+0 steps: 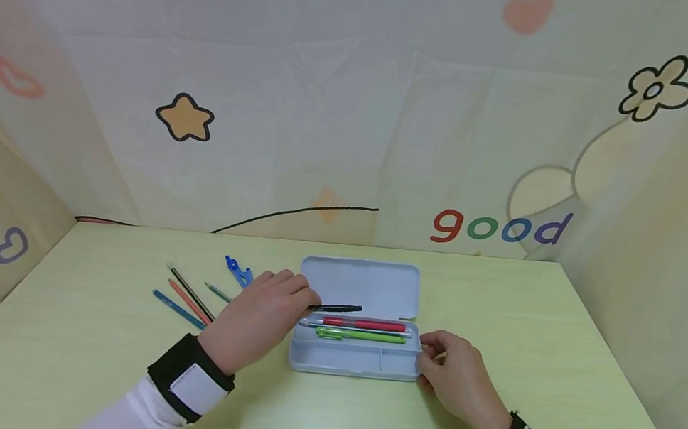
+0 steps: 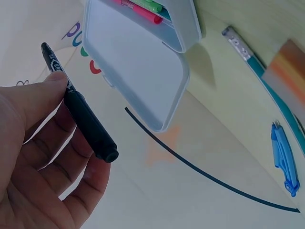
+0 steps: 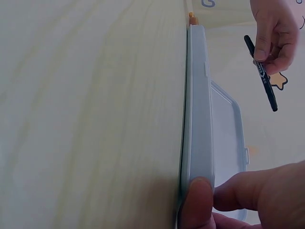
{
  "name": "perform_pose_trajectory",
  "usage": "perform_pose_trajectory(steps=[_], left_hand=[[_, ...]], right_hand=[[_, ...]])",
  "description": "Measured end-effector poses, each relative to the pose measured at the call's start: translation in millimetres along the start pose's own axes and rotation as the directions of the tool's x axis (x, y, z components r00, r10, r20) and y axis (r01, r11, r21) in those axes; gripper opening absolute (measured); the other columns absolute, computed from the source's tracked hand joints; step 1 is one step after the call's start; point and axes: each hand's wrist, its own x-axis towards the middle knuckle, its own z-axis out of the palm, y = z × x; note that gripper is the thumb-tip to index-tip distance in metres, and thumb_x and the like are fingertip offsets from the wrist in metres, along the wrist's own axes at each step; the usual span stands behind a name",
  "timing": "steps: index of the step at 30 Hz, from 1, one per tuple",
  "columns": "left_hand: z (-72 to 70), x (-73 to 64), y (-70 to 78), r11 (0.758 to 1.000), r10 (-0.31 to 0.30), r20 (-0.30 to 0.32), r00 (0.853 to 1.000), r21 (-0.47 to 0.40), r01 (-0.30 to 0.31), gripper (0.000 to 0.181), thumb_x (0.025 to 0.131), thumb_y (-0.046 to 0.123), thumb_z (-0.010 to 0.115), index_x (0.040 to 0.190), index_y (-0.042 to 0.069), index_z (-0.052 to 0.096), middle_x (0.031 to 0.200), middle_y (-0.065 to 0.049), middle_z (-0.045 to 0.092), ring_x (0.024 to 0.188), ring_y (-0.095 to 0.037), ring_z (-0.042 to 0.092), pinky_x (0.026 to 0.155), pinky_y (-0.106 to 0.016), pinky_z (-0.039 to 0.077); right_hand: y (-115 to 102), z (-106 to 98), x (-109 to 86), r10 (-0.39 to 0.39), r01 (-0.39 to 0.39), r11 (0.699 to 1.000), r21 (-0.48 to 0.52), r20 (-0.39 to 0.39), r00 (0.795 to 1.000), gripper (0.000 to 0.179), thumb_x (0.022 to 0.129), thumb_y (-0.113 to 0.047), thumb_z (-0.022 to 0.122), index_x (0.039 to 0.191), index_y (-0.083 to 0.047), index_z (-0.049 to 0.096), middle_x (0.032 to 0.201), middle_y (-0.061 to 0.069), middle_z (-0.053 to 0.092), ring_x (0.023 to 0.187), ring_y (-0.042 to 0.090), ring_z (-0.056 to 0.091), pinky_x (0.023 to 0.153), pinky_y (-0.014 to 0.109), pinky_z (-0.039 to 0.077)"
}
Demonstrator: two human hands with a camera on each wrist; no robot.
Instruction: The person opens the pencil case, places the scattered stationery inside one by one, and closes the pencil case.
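Observation:
My left hand (image 1: pixel 265 316) pinches a black marker (image 2: pixel 90 121) between thumb and fingers, above the left part of a pale blue pencil case (image 1: pixel 332 360). In the head view the marker lies roughly level, across the gap near the hinge. The case's lid (image 1: pixel 361 285) stands open, away from me. Inside the long compartment are a red pen (image 1: pixel 391 327), a light green pen (image 1: pixel 380 338) and a clear-looking pen between them. At the case's right end, my right hand (image 1: pixel 462 381) grips its side wall with thumb and fingers.
Left of the case lie a blue compass (image 1: pixel 238 272), a green pencil (image 1: pixel 217 292), a dark striped pencil (image 1: pixel 187 286), an orange-pink pencil (image 1: pixel 186 300) and a blue pencil (image 1: pixel 176 308), partly hidden by my left arm. A printed cloth hangs behind the table.

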Motion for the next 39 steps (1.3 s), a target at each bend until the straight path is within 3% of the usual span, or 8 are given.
perform_pose_trajectory(steps=[9,31,39], left_hand=[[9.2,8.3,5.8,1.000,0.008,0.019,1.000,-0.017,-0.008,0.025,0.089,0.003,0.085,0.110,0.013,0.076,0.102,0.000,0.071,0.095,-0.020,0.063,0.080,-0.035,0.053],[28.2,28.0,20.7,0.997,0.021,0.105,0.994,-0.071,-0.014,0.019,0.095,0.004,0.080,0.112,0.012,0.078,0.106,0.000,0.073,0.098,-0.019,0.064,0.091,-0.032,0.056],[40.2,32.7,24.0,0.992,0.024,0.128,0.991,-0.123,-0.008,0.010,0.099,0.011,0.077,0.109,0.011,0.078,0.102,0.000,0.072,0.093,-0.018,0.063,0.087,-0.030,0.057]], right_hand=[[0,-1,0.3,0.004,-0.004,1.000,-0.004,0.003,1.000,0.030,0.099,-0.002,0.064,0.128,0.007,0.064,0.092,0.009,0.061,0.067,0.019,0.062,0.058,0.027,0.054],[-1,-1,-0.5,-0.020,0.020,1.000,0.006,0.005,1.000,0.029,0.100,0.000,0.064,0.127,0.008,0.064,0.091,0.009,0.061,0.066,0.018,0.062,0.057,0.027,0.054],[0,-1,-0.6,-0.020,0.020,1.000,0.011,0.010,1.000,0.029,0.100,-0.001,0.064,0.127,0.008,0.064,0.091,0.009,0.061,0.066,0.019,0.062,0.058,0.027,0.054]])
